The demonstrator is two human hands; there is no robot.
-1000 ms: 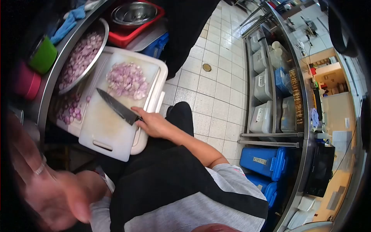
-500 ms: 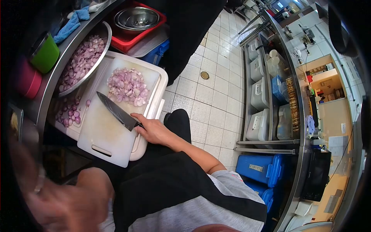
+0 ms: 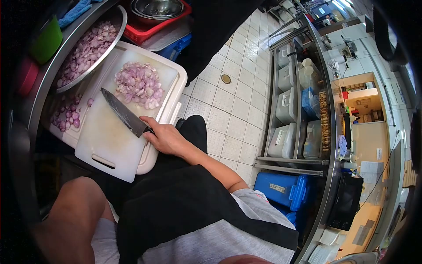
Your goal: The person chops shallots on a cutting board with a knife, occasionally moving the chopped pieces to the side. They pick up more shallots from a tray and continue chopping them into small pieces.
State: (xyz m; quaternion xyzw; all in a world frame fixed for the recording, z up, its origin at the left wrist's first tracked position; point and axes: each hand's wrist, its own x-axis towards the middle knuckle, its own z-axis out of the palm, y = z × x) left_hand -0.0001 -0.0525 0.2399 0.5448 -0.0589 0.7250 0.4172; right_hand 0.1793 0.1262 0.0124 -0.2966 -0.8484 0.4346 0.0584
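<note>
My right hand [image 3: 163, 137] is closed around the handle of a kitchen knife [image 3: 121, 111]. Its broad dark blade lies over a white cutting board [image 3: 107, 143], tip toward the far left. Beyond the blade, a heap of cut shallots [image 3: 138, 83] covers the board's far end. Several small whole shallots [image 3: 68, 118] sit left of the board on a pale plastic lid [image 3: 176, 81]. A large metal bowl [image 3: 122, 26] at the upper left holds many more shallot pieces. My left arm is bent at the lower left; its hand is out of sight.
A red basket [image 3: 169, 24] with metal bowls stands behind the board. Green [image 3: 47, 42] and pink containers [image 3: 27, 75] are on the counter at left. A person in dark trousers [image 3: 217, 31] stands ahead. Shelves with lidded bins [image 3: 283, 138] line the right side.
The whole view has shifted, so the board and bowl appear slightly higher and farther left. My blurred left hand has left the view at lower left. The knife stays in my right hand.
</note>
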